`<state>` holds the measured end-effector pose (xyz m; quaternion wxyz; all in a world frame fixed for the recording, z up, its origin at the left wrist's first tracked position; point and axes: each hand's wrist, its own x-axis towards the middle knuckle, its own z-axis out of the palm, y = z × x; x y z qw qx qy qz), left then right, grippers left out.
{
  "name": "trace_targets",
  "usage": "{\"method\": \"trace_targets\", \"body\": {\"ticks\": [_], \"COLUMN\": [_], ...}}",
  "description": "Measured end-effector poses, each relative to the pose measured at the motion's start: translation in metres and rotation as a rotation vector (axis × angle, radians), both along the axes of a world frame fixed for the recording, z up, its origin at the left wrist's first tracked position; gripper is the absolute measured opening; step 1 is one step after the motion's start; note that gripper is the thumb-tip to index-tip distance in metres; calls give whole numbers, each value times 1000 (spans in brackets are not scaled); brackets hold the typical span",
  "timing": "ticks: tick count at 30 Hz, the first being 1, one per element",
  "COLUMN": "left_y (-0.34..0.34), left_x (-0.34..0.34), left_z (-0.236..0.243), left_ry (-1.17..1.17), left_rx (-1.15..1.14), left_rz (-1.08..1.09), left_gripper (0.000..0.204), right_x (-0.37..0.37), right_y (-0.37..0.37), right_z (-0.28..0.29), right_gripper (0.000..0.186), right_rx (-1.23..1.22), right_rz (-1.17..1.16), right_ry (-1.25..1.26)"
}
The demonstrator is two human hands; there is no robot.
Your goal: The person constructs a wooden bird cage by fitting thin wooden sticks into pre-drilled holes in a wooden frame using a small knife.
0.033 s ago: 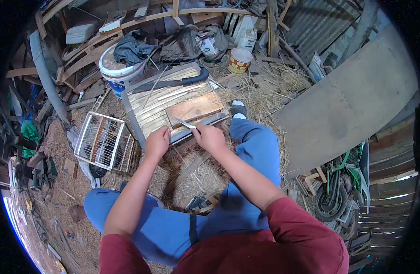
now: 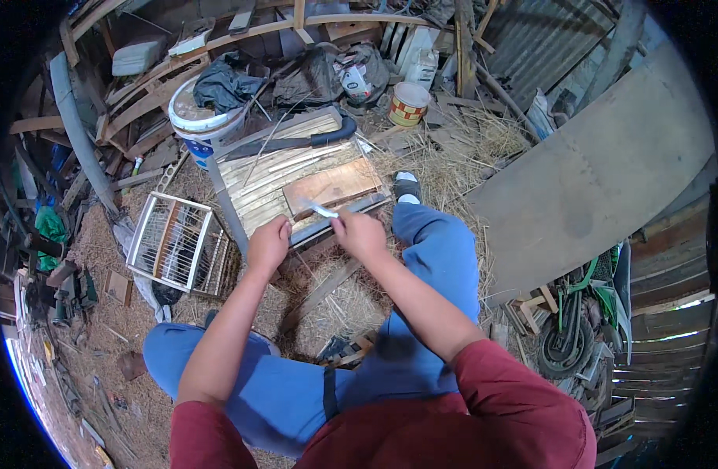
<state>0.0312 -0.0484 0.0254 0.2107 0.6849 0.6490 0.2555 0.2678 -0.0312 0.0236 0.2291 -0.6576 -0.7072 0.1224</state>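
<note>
The knife (image 2: 320, 209) has its short blade lying over the near edge of the low wooden bench (image 2: 242, 195), pointing left, its handle closed inside the right hand (image 2: 359, 234). The left hand (image 2: 269, 244) is curled shut at the bench's front edge; it seems to pinch a thin strip of bamboo, though what sits inside the fist cannot be told for sure. The flat wooden board (image 2: 332, 187) lies just beyond the blade.

To shave well here, in my judgement, the left hand should pin the strip firmly against the bench edge, fingers behind the blade, while the right hand keeps the edge at a shallow angle and draws in light, even strokes away from the body.

Going left to right among the containers: the wire-and-wood cage frame (image 2: 179, 242) lies on its side on the straw, and looks empty. The white plastic bucket (image 2: 207, 125) behind the bench carries a crumpled dark cloth (image 2: 222, 86) on top. The small round tin (image 2: 410, 104) farther right is closed by a pale lid, so its contents are hidden.
</note>
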Motion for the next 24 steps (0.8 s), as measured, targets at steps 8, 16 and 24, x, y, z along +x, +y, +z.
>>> {"method": "trace_targets", "body": {"ticks": [8, 16, 24], "left_y": [0, 1, -1], "left_x": [-2, 1, 0], "left_z": [-4, -1, -6], "left_ry": [-35, -6, -29], "left_rx": [37, 19, 31], "left_rz": [-5, 4, 13], "left_gripper": [20, 20, 20], "right_x": [3, 13, -8], "right_y": [-3, 4, -10], "right_z": [4, -13, -9], "right_gripper": [32, 32, 31], "right_rx": [-8, 48, 24], "right_rz": [-9, -27, 162], "right_ry": [-36, -15, -57]}}
